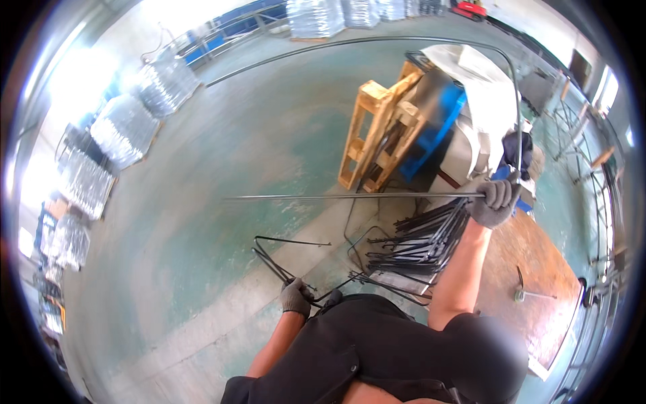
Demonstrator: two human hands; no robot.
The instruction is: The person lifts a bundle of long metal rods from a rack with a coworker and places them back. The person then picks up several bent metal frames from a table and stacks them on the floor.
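Observation:
My right hand [494, 202], in a grey glove, is closed round a long bent metal rod [363, 196]. One straight length of the rod runs left from my fist. Another rises past the hand, bends and sweeps far left over the floor. Low on the left, my gloved left hand [296, 297] is closed on thin black bent metal frames [269, 264], which stick out beyond its fingers. Between my hands lies a pile of similar black bent metal frames [424, 236], its right side beside my right forearm.
A brown worktable [538, 262] at my right carries a small metal tool [520, 294]. Wooden pallets [377, 128] stand upright ahead, next to a blue panel [434, 135] and white sheeting [478, 74]. Wrapped stacks [128, 131] line the left side. Metal racks [579, 135] stand far right.

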